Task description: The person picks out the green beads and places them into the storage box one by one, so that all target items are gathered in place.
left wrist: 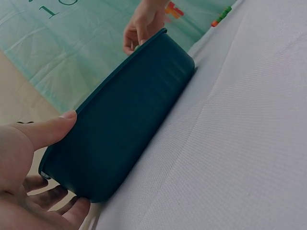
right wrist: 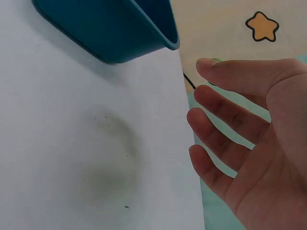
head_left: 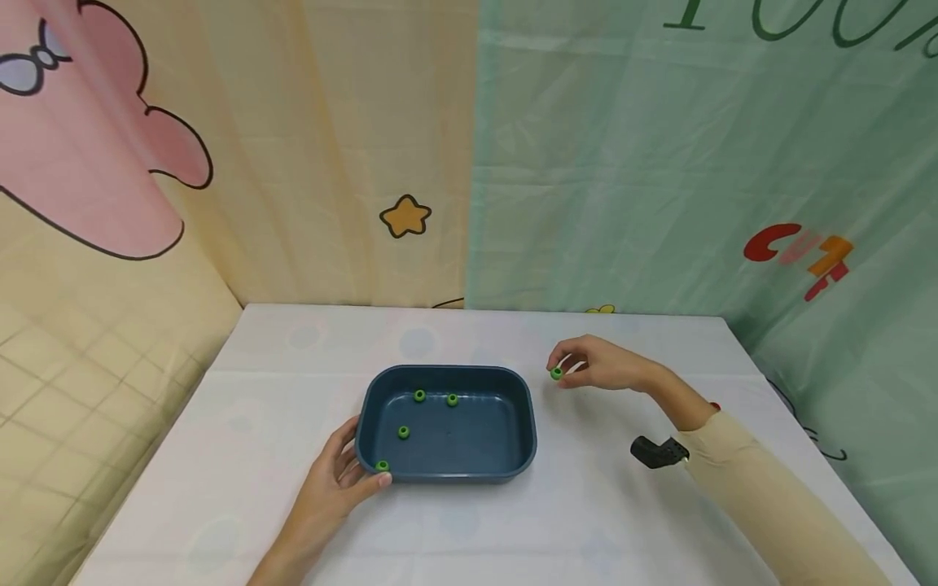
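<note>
A dark blue plastic basin (head_left: 469, 468) stands on the white table, with several small green beads (head_left: 404, 432) lying in it. My left hand (head_left: 330, 492) grips its left end, the thumb at the front rim and the fingers along the side wall. In the left wrist view the thumb (left wrist: 60, 127) lies at the rim and the fingertips are against the wall. To the right of the basin, above the table, my right hand (head_left: 604, 365) pinches one green bead (head_left: 556, 373) between thumb and fingers. The right wrist view mostly hides that bead behind the thumb (right wrist: 225, 72).
A white cloth (head_left: 572, 521) covers the table. Red and green beads (left wrist: 220, 17) lie at the table's right side, mostly hidden by the right forearm in the head view. A black camera piece (head_left: 659, 452) sits at the right wrist. Printed curtains (head_left: 601, 163) hang behind.
</note>
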A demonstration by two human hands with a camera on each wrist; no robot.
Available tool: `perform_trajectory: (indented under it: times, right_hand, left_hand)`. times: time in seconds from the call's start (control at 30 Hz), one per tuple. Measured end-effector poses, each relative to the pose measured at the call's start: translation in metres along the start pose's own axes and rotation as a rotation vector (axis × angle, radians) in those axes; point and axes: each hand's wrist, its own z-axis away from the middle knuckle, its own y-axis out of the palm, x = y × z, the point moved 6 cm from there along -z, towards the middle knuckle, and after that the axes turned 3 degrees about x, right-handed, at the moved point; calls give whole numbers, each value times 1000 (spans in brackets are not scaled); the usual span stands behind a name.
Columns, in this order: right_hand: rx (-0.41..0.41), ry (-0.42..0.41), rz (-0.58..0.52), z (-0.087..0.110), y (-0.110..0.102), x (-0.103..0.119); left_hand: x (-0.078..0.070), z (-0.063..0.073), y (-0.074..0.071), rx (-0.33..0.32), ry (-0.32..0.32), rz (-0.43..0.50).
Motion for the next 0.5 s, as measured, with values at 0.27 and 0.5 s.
perform_trajectory:
  times: [0.27,0.5]
  right_hand:
    - [35,-37,19,-21,8,23]
    - [82,-87,27,-44,19,49]
  left_hand:
    - [-1,0,0,-4,13,-8]
    - [-1,-1,-1,-1,14,-4]
